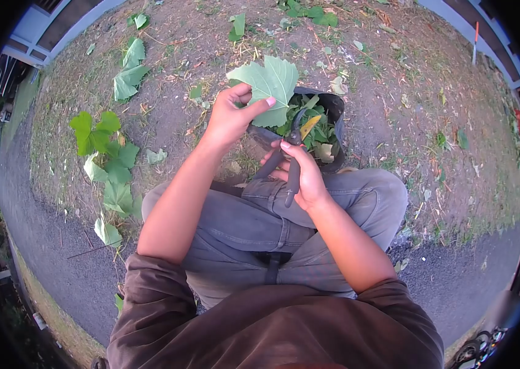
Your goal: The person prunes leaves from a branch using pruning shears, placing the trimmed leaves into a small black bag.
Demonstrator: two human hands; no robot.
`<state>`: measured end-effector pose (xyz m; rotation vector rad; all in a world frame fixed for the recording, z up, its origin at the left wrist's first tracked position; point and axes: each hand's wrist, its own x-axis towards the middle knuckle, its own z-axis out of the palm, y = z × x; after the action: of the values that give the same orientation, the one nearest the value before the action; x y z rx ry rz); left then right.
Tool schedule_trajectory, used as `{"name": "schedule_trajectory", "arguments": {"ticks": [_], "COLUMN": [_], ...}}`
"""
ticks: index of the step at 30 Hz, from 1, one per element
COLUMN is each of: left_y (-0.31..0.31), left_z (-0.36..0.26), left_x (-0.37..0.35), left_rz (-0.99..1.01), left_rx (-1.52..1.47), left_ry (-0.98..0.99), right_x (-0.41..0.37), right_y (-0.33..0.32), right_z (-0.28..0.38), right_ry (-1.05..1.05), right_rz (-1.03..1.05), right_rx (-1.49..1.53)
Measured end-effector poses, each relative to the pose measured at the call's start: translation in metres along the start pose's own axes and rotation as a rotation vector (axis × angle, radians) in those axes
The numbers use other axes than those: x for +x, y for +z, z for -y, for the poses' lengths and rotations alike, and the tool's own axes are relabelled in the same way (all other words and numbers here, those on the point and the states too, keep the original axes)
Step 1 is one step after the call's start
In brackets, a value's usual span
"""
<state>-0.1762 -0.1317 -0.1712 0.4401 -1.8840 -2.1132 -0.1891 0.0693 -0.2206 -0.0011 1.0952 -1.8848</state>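
A broad pale green leaf [270, 86] is pinched between the thumb and fingers of my left hand [232, 114], above the left rim of a dark bag. My right hand [303, 175] is wrapped round the dark handles of pruning shears [294, 132]. Their curved blade points up in front of the bag's opening. The black bag [335, 111] holds several green leaves and a yellowish one. It stands on the ground just past my knees.
A leafy vine [115, 169] lies along the ground on the left, with more leaves [130, 77] farther up. Loose leaves [324, 16] are scattered at the top. Asphalt [57, 240] borders the dirt. An orange and white stick [476, 43] stands at the upper right.
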Motion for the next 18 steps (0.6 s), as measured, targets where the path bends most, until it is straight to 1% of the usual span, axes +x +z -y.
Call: {"name": "schedule_trajectory", "arguments": {"ticks": [2, 4, 5, 6, 8, 9, 10, 12, 14, 16, 18], "left_y": [-0.001, -0.005, -0.006, -0.008, -0.012, -0.013, -0.014, -0.014, -0.016, -0.019, -0.019], "left_z": [-0.004, -0.006, -0.007, -0.009, -0.012, -0.016, -0.019, -0.017, -0.014, -0.013, -0.013], "left_x": [-0.001, -0.001, -0.001, 0.0, -0.001, -0.003, -0.004, -0.005, -0.004, -0.003, -0.004], "left_rz": [0.015, 0.07, 0.07, 0.082, 0.094, 0.142, 0.189, 0.206, 0.223, 0.271, 0.255], "left_rx": [-0.021, -0.096, -0.095, -0.09, -0.085, -0.073, -0.061, -0.024, 0.012, 0.097, 0.077], "left_ry": [-0.016, -0.108, -0.106, -0.11, -0.112, -0.156, -0.199, -0.18, -0.16, -0.215, -0.196], "right_x": [-0.002, -0.005, -0.005, -0.005, -0.006, -0.008, -0.009, -0.011, -0.014, -0.014, -0.014], "right_y": [0.003, 0.006, 0.004, 0.003, 0.002, 0.004, 0.003, 0.002, 0.001, 0.001, 0.002], "right_z": [0.003, 0.006, 0.007, 0.008, 0.01, 0.017, 0.019, 0.023, 0.028, 0.029, 0.029], "right_ry": [-0.035, -0.103, -0.128, -0.128, -0.203, -0.208, -0.208, -0.266, -0.262, -0.27, -0.295], "right_rz": [0.017, 0.04, 0.076, 0.077, 0.072, 0.137, 0.138, 0.161, 0.203, 0.206, 0.217], "right_rx": [0.002, 0.103, 0.118, 0.118, 0.192, 0.206, 0.205, 0.256, 0.247, 0.206, 0.18]}}
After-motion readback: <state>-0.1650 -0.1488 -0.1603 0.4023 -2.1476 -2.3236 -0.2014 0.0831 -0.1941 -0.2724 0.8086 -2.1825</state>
